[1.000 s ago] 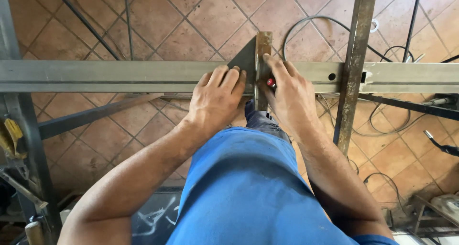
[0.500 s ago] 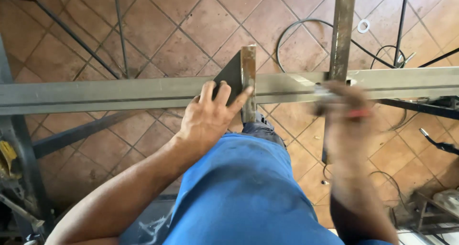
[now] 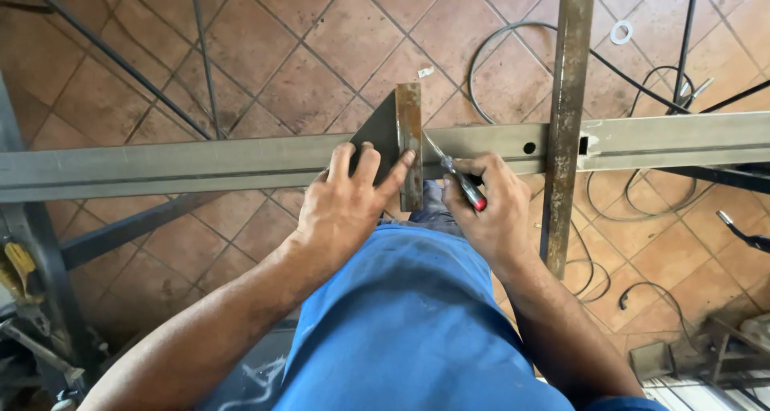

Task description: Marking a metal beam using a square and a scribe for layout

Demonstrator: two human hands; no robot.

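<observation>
The left hand (image 3: 345, 210) is pressing a rusty steel square (image 3: 399, 138) flat on the long grey steel bar (image 3: 200, 164), fingers spread over its face; the right hand (image 3: 489, 214) is closed around a red-ended scriber (image 3: 457, 174), tip seemingly touching the square's right edge; the contact is too small to confirm. A clean mark is calling for the square staying tight to the bar; the square is lying between both hands.

A black cable (image 3: 513, 50) loops over the terracotta tiled floor (image 3: 305, 50), near a small white ring washer (image 3: 621, 32); thin dark rods (image 3: 200, 58) cross the left.
</observation>
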